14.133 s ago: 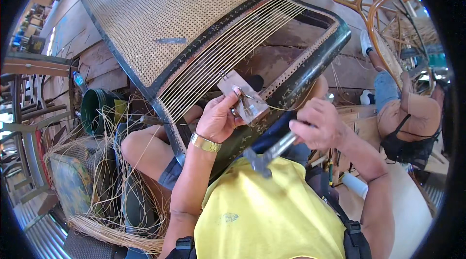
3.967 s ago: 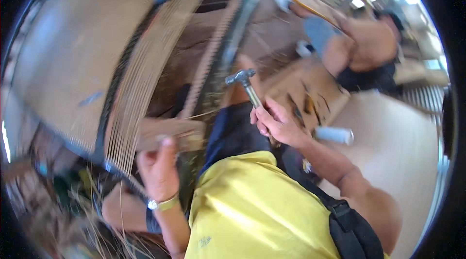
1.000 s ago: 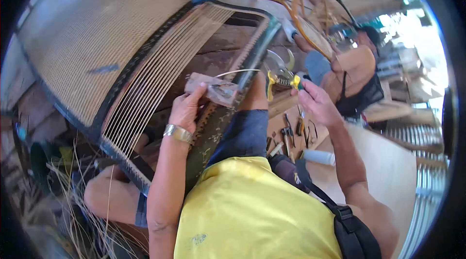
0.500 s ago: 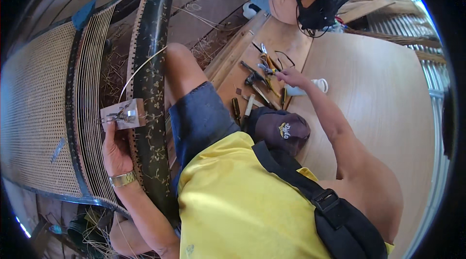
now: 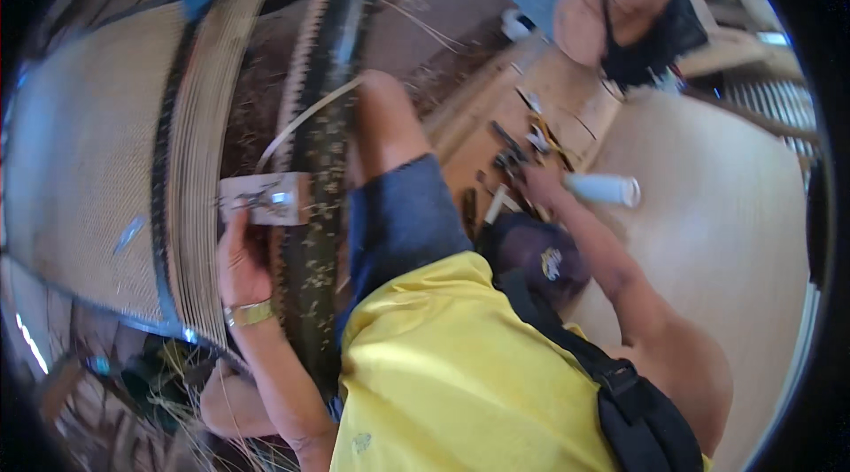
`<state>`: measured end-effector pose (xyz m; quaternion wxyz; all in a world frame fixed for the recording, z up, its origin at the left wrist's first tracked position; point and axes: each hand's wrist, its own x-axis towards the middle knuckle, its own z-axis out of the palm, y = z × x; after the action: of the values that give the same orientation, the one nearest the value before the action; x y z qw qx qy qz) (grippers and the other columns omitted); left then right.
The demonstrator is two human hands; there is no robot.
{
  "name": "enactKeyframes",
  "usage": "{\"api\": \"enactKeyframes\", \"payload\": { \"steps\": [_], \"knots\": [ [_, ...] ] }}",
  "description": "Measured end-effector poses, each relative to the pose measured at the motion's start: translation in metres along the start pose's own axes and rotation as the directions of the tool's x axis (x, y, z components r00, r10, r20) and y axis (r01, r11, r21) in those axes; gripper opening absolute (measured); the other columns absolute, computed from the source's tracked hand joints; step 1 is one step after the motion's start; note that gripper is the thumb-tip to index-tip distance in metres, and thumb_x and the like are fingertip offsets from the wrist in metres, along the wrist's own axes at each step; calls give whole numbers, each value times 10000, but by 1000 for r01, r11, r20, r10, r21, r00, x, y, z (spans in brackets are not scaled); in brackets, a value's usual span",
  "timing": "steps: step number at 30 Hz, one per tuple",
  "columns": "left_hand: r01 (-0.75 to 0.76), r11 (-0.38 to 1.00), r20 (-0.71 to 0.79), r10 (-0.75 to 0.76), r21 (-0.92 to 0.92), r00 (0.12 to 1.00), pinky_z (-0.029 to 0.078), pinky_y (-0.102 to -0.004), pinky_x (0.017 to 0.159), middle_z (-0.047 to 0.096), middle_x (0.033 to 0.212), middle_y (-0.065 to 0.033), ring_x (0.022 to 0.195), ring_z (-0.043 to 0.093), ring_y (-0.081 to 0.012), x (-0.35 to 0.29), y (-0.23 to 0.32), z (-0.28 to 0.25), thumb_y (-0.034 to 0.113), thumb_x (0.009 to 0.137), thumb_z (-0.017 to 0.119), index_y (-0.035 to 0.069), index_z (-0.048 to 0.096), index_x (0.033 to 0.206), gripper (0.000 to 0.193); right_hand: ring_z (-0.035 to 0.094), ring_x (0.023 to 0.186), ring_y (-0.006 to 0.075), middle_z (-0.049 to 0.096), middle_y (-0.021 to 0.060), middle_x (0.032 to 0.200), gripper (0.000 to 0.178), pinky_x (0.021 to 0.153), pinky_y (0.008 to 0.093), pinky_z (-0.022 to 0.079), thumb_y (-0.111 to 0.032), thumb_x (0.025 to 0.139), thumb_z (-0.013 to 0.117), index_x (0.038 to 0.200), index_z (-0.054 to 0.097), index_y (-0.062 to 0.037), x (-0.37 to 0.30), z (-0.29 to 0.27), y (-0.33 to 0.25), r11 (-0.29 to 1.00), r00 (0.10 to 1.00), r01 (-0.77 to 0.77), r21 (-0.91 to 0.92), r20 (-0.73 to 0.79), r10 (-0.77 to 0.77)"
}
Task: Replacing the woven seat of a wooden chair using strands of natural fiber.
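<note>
My left hand (image 5: 243, 264), with a gold watch on the wrist, holds a pale wooden block (image 5: 292, 193) from its near side, thumb on top. Metal pieces stick up from the block's face. A pale cane strip (image 5: 305, 118) curves from behind the block to my knee. Beneath the block is a black frame rail (image 5: 323, 242) with painted flowers. Over the board on my right, my right hand (image 5: 542, 187) is down among the tools, against a dark hammer (image 5: 509, 158). Its fingers are smeared by motion, and whether they grip the handle cannot be told.
Woven cane panel (image 5: 88, 162) and strung strands (image 5: 199, 144) lie left. A dark cap (image 5: 540, 264) sits near my right hip, a white bottle (image 5: 606, 189) beyond my right wrist. Another person (image 5: 593, 11) sits at the far right. A pale wooden sheet (image 5: 699, 233) spreads right.
My right hand has come nearer to me, from a blue-grey tool to the hammer; that tool now lies on the board. The whole view has shifted. My left hand keeps its hold on the block.
</note>
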<state>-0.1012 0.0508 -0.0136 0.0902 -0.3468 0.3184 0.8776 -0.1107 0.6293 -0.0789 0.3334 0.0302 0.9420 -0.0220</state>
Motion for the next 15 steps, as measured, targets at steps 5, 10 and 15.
{"api": "enactKeyframes", "payload": {
  "steps": [5, 10, 15],
  "knots": [
    [-28, 1000, 29, 28, 1, 999, 516, -310, 828, 713, 984, -59, 900, 658, -164, -9, 4, 19, 225, 910, 725, 31, 690, 1047, 240, 620, 990, 460, 651, 261, 1041, 399, 845, 522, 490, -272, 899, 652, 1208, 543, -44, -18, 26, -16, 996, 988, -11, 86, -156, 24],
    [-34, 999, 36, 35, -19, 999, 513, -270, 762, 703, 936, -37, 826, 642, -123, -13, 8, 13, 265, 866, 781, 23, 687, 1016, 299, 606, 905, 354, 608, 197, 958, 179, 789, 430, 477, -84, 926, 586, 1082, 535, -14, -19, 10, -39, 955, 843, 174, 240, -537, -19],
    [-31, 999, 50, 31, 9, 998, 503, -281, 840, 714, 985, -52, 893, 655, -131, -14, 6, 9, 300, 844, 799, 10, 691, 1032, 362, 519, 736, 148, 513, 48, 773, 202, 671, 305, 446, -145, 1025, 491, 1161, 560, -12, -11, -102, -112, 896, 876, 260, 361, -478, -62]
  ]
}}
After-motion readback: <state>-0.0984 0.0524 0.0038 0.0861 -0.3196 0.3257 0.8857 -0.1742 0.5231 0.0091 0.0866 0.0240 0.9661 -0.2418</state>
